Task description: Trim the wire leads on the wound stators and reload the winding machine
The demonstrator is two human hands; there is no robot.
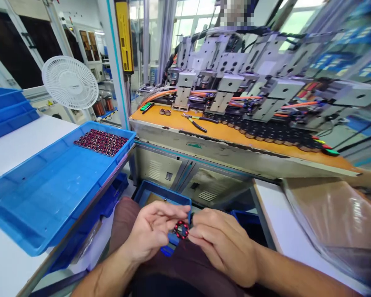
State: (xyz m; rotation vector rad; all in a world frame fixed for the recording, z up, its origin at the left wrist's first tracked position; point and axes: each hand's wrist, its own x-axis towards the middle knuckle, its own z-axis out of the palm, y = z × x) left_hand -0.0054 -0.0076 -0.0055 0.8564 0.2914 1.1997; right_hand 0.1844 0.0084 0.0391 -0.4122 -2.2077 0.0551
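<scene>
A small ring-shaped motor stator (181, 229) with red windings and a dark core is between my two hands, above my lap. My left hand (151, 231) is curled around its left side, with the thumb bent below and the fingers reaching over the top. On the other side, the thumb and index finger of my right hand (222, 241) are closed in a pinch at the stator's right edge. A thin red wire end seems to hang below it, though this is blurred. The undersides of the right fingers are hidden.
To the left, a blue tray (49, 210) carries many red-wound stators (100, 142) in its far corner. Ahead, a machine bench (173, 123) holds pliers (196, 123) and rows of dark round parts (259, 132). A plastic bag (334, 218) lies right; a blue bin (160, 189) sits below.
</scene>
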